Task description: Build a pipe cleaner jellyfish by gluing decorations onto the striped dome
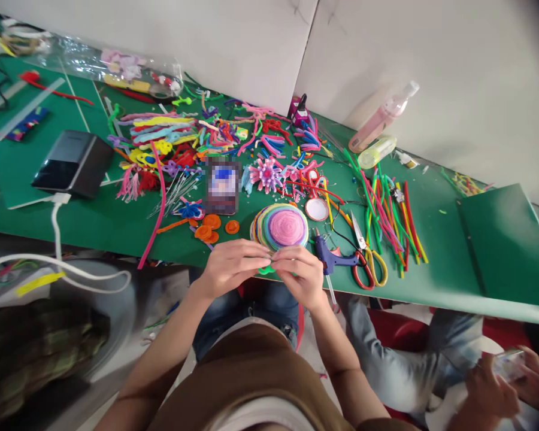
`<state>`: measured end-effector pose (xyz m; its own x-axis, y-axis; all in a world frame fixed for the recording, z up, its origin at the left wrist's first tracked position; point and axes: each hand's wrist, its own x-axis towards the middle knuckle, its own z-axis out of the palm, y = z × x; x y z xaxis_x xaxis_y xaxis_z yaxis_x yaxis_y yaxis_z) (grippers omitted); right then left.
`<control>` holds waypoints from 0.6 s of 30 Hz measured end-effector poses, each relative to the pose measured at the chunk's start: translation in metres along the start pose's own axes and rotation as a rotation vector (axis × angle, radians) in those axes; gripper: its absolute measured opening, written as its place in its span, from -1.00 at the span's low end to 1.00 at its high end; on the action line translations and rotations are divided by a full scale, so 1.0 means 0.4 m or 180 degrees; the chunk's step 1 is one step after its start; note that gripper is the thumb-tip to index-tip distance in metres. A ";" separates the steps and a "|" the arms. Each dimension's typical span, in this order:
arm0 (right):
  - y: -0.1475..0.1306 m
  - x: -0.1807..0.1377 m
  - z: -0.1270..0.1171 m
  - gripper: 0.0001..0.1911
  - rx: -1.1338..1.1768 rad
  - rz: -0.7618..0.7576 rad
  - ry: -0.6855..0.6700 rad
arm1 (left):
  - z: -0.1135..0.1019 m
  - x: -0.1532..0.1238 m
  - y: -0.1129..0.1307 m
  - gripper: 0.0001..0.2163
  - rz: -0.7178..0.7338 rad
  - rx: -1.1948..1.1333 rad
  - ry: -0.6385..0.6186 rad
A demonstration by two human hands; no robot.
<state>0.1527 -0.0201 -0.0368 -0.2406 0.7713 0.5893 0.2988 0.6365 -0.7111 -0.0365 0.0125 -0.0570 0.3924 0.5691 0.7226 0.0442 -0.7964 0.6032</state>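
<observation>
At the table's front edge my left hand [236, 264] and my right hand [300, 274] meet, fingertips pinched together. A bit of fuzzy green pipe cleaner [266, 270] shows beneath the fingertips of both; the rest of it is hidden. Just beyond the fingers lies a round dome of coiled pipe cleaners [284, 226], pink in the middle with rainbow rings; its near edge is partly covered by my hands. Orange coiled discs [211, 222] lie beyond my left hand. Close to my right hand is a purple glue gun [330, 254], and beside it are scissors [367, 257] with red and yellow handles.
Pipe cleaners [161, 129] are heaped at the back, with more loose ones [395, 221] at the right. A phone [222, 187], a black box-shaped device [73, 163], a pink bottle [381, 118] and a green board [509, 245] lie around. Another person's hands [494, 389] hold a phone at lower right.
</observation>
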 end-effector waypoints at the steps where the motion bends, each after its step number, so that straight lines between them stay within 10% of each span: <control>1: -0.001 -0.012 0.009 -0.79 0.0045 0.0077 0.0017 | 0.004 -0.012 0.002 -0.81 -0.0155 -0.0206 -0.0033; 10: -0.021 -0.170 0.076 -0.81 -0.0373 0.0963 0.0468 | 0.036 -0.144 0.042 -0.87 -0.1477 -0.0257 -0.0134; 18: 0.100 -0.205 0.004 -0.10 -0.1386 0.1712 0.0671 | -0.003 -0.158 0.020 -0.90 -0.1826 -0.0114 0.0097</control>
<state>0.1830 -0.0581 -0.1140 0.2133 0.9319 0.2935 0.6771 0.0755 -0.7320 -0.0619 -0.0295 -0.0975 0.2882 0.9140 0.2855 0.2109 -0.3514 0.9122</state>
